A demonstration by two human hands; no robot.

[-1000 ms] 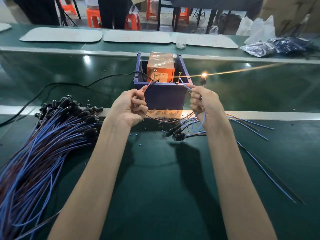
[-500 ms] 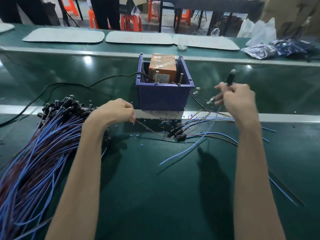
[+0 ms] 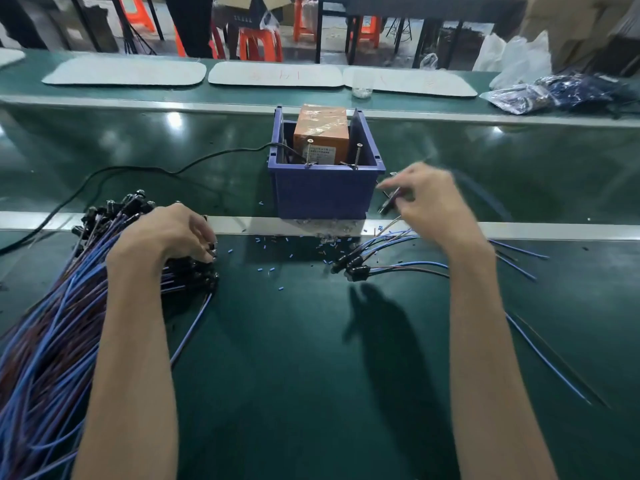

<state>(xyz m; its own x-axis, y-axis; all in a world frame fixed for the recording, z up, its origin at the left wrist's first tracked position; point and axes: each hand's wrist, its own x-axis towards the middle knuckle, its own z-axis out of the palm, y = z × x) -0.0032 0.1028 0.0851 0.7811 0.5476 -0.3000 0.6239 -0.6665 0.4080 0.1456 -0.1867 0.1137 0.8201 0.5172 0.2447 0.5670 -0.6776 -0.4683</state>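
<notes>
- Right hand: thumb and fingers are closed in a pinch on one wired socket. The hand and part are motion-blurred, so the exact finger placement cannot be read.
- Held part: the wired socket sits just beside the right front corner of the blue bin, apart from it. Its long axis is tilted, dark end low and to the left.
- Left hand: the fingers are curled down onto the black ends of the bundle. Whether one piece is already pinched cannot be told.
- Bundle: blue and dark leads run from the near left up to the black ends, which lie directly under the left fingertips.
- Small pile: a few wired pieces lie on the green table, nearer the person than the right hand and slightly to its left. The right hand is the nearer one.
- Judgement: the held part most likely goes down and inward to this pile, while the left hand draws the next piece.
- Orange box: it stands inside the bin, with two upright contact pins at the front rim.
</notes>
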